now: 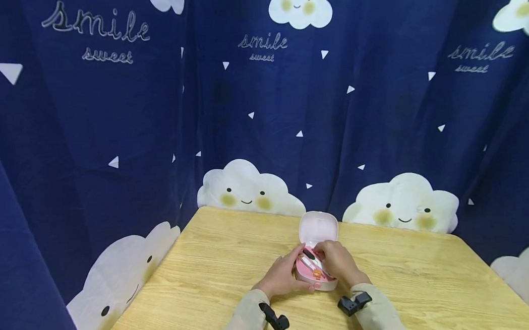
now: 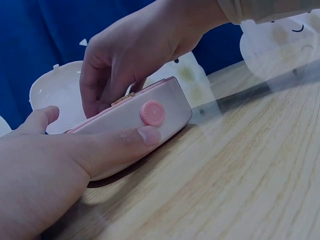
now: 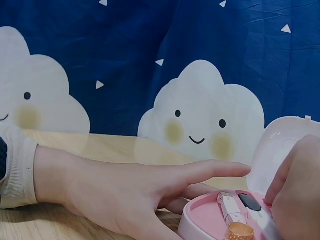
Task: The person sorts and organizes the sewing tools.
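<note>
A small white case (image 1: pixel 304 282) with a pink inside sits on the table, its lid (image 1: pixel 318 226) raised at the back. My left hand (image 1: pixel 281 276) grips the case from the left, thumb along the front wall just under a pink round button (image 2: pixel 152 113). Fingers pointing down, my right hand (image 1: pixel 341 264) reaches into the right part of the case; I cannot tell what its hidden fingertips hold. Inside lie a slim white-and-pink stick (image 3: pixel 230 207), a dark oval piece (image 3: pixel 249 202) and a gold dotted ring-shaped piece (image 3: pixel 241 231).
The light wood table (image 1: pixel 206 259) spreads out on both sides of the case. Behind it hangs a dark blue curtain (image 1: pixel 260 94) printed with smiling clouds and white triangles. Each wrist carries a small black camera (image 1: pixel 355 304).
</note>
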### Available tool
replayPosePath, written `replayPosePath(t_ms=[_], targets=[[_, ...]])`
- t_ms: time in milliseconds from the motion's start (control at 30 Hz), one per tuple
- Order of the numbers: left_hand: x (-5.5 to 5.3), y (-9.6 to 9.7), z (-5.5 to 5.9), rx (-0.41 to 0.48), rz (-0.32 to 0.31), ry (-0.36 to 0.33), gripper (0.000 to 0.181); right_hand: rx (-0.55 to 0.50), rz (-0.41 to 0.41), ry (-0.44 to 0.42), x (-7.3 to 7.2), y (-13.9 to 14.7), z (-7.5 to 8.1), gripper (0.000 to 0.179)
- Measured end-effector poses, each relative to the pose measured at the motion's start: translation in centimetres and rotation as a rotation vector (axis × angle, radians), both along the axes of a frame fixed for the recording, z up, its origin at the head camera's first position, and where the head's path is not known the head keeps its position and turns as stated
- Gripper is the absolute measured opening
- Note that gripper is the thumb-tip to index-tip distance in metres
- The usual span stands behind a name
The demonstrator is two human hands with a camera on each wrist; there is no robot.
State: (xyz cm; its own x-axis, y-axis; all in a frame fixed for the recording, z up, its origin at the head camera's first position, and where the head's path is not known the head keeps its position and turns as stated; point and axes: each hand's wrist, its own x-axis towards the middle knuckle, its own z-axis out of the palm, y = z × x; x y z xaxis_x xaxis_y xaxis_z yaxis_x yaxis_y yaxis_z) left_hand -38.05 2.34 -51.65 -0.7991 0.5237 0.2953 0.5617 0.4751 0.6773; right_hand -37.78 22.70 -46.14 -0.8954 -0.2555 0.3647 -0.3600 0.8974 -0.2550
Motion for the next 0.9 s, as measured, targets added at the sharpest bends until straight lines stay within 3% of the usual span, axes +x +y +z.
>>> replayPosePath(t_ms=[900], targets=[[0.19, -0.01, 0.23, -0.003, 0.009, 0.010, 0.115, -0.007, -0.009, 0.032, 0.06, -0.24, -0.32, 0.024]])
